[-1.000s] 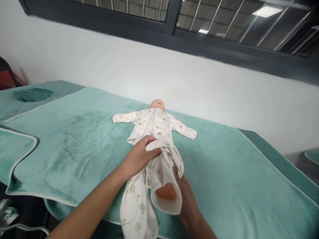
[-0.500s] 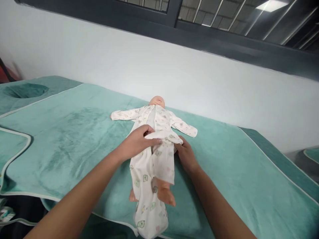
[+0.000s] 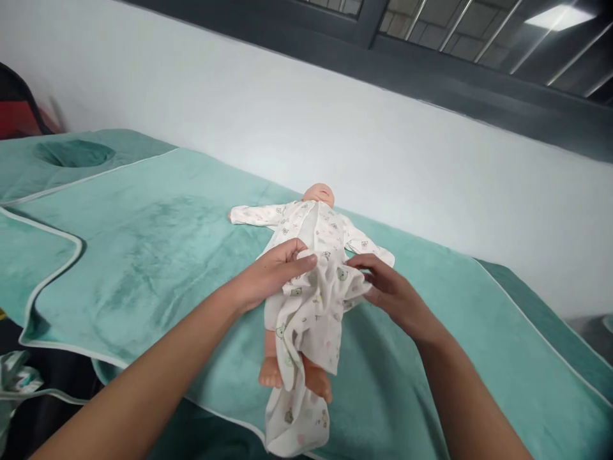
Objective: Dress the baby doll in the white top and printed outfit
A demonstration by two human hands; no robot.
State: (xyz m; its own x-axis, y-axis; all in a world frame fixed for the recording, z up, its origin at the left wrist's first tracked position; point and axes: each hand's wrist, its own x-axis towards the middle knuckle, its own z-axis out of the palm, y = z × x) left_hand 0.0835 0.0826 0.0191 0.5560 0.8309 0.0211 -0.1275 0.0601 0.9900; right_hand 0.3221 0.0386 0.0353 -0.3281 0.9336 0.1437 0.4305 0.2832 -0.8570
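Head view: the left hand [image 3: 268, 275] pinches the waist of the patterned trousers [image 3: 322, 332] between thumb and fingers, probably to steady the loose cloth. Set apart from it, the right hand [image 3: 397, 294] grips the opposite edge, seemingly to draw it taut. Between them, the doll [image 3: 320, 193] lies face-up on the bed [image 3: 143, 255], likely keeping both sides reachable.

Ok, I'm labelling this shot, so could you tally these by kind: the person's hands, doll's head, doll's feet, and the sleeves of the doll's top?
Hands: 2 (left hand, right hand)
Doll's head: 1
Doll's feet: 2
Sleeves: 2
Total: 7
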